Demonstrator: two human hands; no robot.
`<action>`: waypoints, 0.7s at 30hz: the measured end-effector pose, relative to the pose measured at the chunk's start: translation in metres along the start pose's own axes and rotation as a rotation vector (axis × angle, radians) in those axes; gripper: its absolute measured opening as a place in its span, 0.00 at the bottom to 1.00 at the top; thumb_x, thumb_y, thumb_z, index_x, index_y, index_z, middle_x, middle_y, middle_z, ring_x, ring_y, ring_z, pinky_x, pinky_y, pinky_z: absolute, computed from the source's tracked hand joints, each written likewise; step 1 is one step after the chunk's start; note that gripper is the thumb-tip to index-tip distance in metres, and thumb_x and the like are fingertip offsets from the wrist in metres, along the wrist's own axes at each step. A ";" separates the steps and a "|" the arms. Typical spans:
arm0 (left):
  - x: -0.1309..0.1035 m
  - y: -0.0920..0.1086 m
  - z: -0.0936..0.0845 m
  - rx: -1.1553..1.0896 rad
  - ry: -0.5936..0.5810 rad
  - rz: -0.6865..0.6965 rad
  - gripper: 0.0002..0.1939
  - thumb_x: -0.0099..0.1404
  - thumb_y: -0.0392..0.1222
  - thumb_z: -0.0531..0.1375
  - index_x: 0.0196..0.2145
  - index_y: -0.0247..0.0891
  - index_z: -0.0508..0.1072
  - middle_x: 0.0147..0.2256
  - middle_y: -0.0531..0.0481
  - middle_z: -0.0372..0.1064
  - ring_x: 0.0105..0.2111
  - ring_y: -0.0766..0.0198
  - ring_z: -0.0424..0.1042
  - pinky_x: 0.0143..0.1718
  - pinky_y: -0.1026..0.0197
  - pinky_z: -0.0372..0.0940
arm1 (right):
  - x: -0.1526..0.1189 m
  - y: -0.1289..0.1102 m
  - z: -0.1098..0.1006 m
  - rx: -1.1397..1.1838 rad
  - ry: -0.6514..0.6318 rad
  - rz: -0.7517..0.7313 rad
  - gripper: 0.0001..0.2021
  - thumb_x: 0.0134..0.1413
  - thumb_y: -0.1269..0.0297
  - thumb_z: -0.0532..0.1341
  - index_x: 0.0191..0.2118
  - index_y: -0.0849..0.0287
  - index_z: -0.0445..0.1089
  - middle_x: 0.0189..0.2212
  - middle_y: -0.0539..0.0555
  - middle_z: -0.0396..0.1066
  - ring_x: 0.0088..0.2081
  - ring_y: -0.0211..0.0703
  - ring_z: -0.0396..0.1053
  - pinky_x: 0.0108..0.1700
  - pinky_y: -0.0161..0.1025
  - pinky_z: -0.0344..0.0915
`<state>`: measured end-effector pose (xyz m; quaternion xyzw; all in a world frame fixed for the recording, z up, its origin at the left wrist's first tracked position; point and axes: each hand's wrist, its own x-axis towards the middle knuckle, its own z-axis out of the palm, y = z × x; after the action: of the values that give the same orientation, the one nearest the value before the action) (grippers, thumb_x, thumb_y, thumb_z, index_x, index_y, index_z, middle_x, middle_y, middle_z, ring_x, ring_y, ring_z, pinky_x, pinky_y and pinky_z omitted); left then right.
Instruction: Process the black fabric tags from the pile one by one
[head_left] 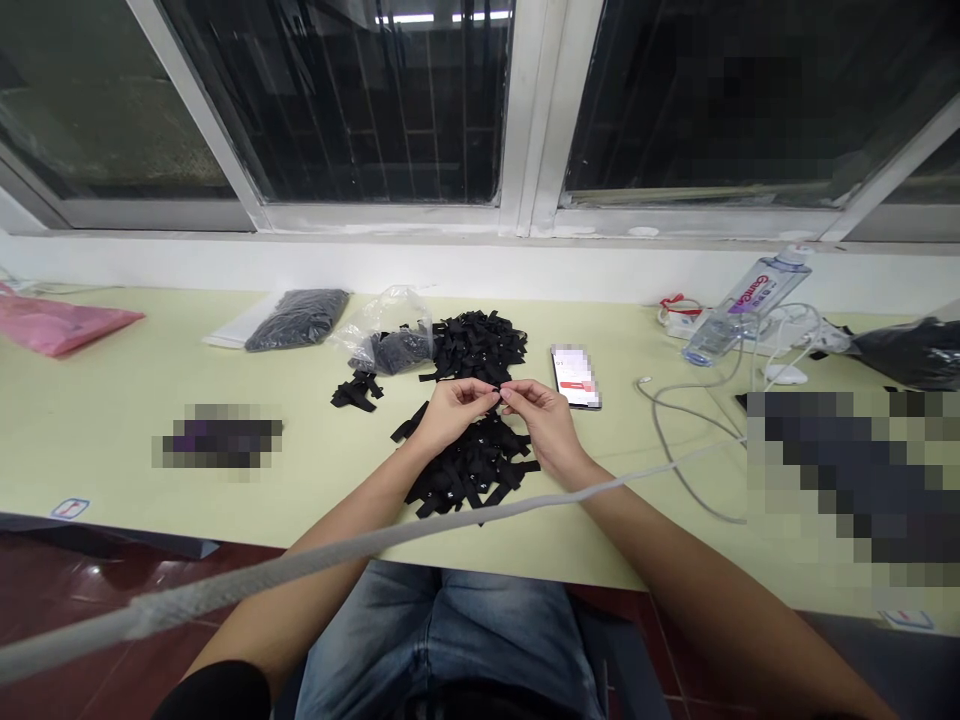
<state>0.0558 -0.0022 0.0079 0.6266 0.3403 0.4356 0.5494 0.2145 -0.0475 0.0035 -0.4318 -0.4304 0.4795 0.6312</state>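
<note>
Over the table's middle, my left hand [456, 408] and my right hand [546, 418] meet fingertip to fingertip. Both are closed in a pinch on a small black strip [497, 394], mostly hidden by the fingers. Below them lies a loose pile of short black fabric strips [472, 465], some with tiny shiny spots. Just beyond my fingers is a second heap of black strips [480, 340]. A clear plastic bag [394, 335] with dark pieces inside touches that heap's left side, and a few loose black strips [358, 390] lie in front of the bag.
A phone [576, 377] with a lit screen lies right of the piles. A tilted bottle [750, 305] rests by a power strip and cables. A grey cord [375, 540] crosses the view before my forearms. At left are a packed dark bag [298, 318] and a pink bag [64, 318].
</note>
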 end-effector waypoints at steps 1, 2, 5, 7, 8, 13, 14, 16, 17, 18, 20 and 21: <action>0.000 0.000 0.000 0.009 0.001 0.009 0.16 0.57 0.51 0.69 0.34 0.34 0.79 0.29 0.49 0.74 0.26 0.69 0.66 0.28 0.65 0.59 | 0.000 -0.001 0.000 0.015 0.007 0.008 0.12 0.47 0.57 0.71 0.37 0.56 0.77 0.34 0.51 0.74 0.32 0.36 0.70 0.39 0.37 0.70; 0.000 0.000 0.000 0.019 0.002 0.017 0.16 0.58 0.52 0.69 0.34 0.34 0.79 0.29 0.49 0.74 0.26 0.69 0.66 0.28 0.65 0.59 | 0.000 -0.002 0.001 0.027 0.015 0.012 0.12 0.46 0.58 0.72 0.37 0.56 0.76 0.34 0.51 0.74 0.33 0.36 0.70 0.39 0.37 0.70; 0.000 -0.001 0.001 0.047 0.001 0.031 0.16 0.58 0.52 0.69 0.34 0.34 0.79 0.29 0.49 0.74 0.26 0.69 0.67 0.29 0.65 0.60 | 0.000 -0.004 0.001 0.027 0.045 0.008 0.13 0.44 0.59 0.73 0.36 0.57 0.75 0.34 0.51 0.74 0.33 0.37 0.70 0.37 0.36 0.71; 0.000 -0.001 0.001 0.062 0.001 0.038 0.16 0.58 0.52 0.68 0.34 0.34 0.79 0.29 0.49 0.74 0.27 0.68 0.67 0.30 0.64 0.61 | 0.000 -0.005 0.001 0.011 0.060 0.002 0.14 0.43 0.58 0.73 0.35 0.57 0.74 0.33 0.50 0.74 0.32 0.37 0.70 0.36 0.37 0.71; 0.000 -0.001 0.001 0.067 0.004 0.041 0.16 0.58 0.52 0.68 0.34 0.34 0.79 0.29 0.49 0.74 0.27 0.68 0.68 0.30 0.64 0.61 | 0.000 -0.005 0.001 0.007 0.063 0.001 0.14 0.43 0.58 0.73 0.35 0.57 0.74 0.32 0.50 0.73 0.31 0.37 0.71 0.35 0.37 0.71; 0.000 0.000 0.002 0.043 0.036 0.015 0.17 0.56 0.52 0.69 0.33 0.35 0.79 0.28 0.49 0.74 0.26 0.68 0.67 0.29 0.64 0.62 | 0.000 -0.005 0.000 0.018 0.070 -0.004 0.16 0.41 0.56 0.74 0.35 0.57 0.73 0.31 0.50 0.73 0.30 0.38 0.72 0.36 0.39 0.73; 0.000 0.000 0.002 0.030 0.039 0.006 0.17 0.56 0.53 0.70 0.33 0.35 0.79 0.28 0.49 0.73 0.25 0.68 0.67 0.29 0.64 0.62 | 0.000 -0.005 0.000 0.018 0.070 -0.008 0.17 0.41 0.56 0.74 0.35 0.57 0.72 0.31 0.49 0.73 0.30 0.38 0.72 0.36 0.39 0.73; 0.001 0.001 0.002 0.002 0.035 -0.005 0.18 0.55 0.53 0.70 0.33 0.35 0.79 0.27 0.50 0.73 0.25 0.68 0.68 0.30 0.63 0.64 | 0.001 -0.005 -0.001 0.015 0.065 -0.018 0.18 0.42 0.55 0.74 0.35 0.57 0.71 0.30 0.49 0.73 0.29 0.37 0.72 0.37 0.40 0.73; 0.001 0.002 0.002 -0.007 0.027 -0.007 0.18 0.55 0.53 0.70 0.33 0.35 0.78 0.27 0.50 0.73 0.25 0.68 0.68 0.30 0.63 0.64 | 0.001 -0.005 -0.001 0.013 0.060 -0.022 0.18 0.42 0.54 0.74 0.35 0.57 0.70 0.30 0.49 0.73 0.29 0.37 0.71 0.37 0.40 0.73; 0.000 0.003 0.002 -0.012 0.017 -0.008 0.18 0.55 0.54 0.70 0.33 0.35 0.78 0.27 0.50 0.73 0.26 0.68 0.68 0.31 0.63 0.65 | 0.001 -0.004 -0.001 0.012 0.055 -0.026 0.18 0.42 0.54 0.74 0.35 0.57 0.70 0.30 0.48 0.72 0.29 0.37 0.71 0.38 0.39 0.72; 0.000 0.005 0.002 -0.013 0.000 -0.005 0.18 0.56 0.54 0.69 0.33 0.35 0.78 0.27 0.50 0.73 0.25 0.68 0.68 0.32 0.63 0.65 | 0.002 -0.004 -0.002 0.015 0.051 -0.032 0.19 0.42 0.54 0.74 0.35 0.57 0.69 0.29 0.48 0.72 0.29 0.37 0.71 0.38 0.39 0.72; 0.000 0.007 0.003 -0.008 -0.003 -0.002 0.18 0.56 0.54 0.69 0.33 0.35 0.78 0.27 0.50 0.73 0.25 0.68 0.68 0.32 0.63 0.65 | 0.002 -0.003 -0.002 0.017 0.048 -0.033 0.19 0.42 0.54 0.74 0.35 0.57 0.69 0.29 0.48 0.72 0.29 0.37 0.71 0.38 0.39 0.72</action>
<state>0.0577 -0.0047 0.0145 0.6249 0.3382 0.4355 0.5528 0.2176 -0.0462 0.0065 -0.4308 -0.4179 0.4622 0.6528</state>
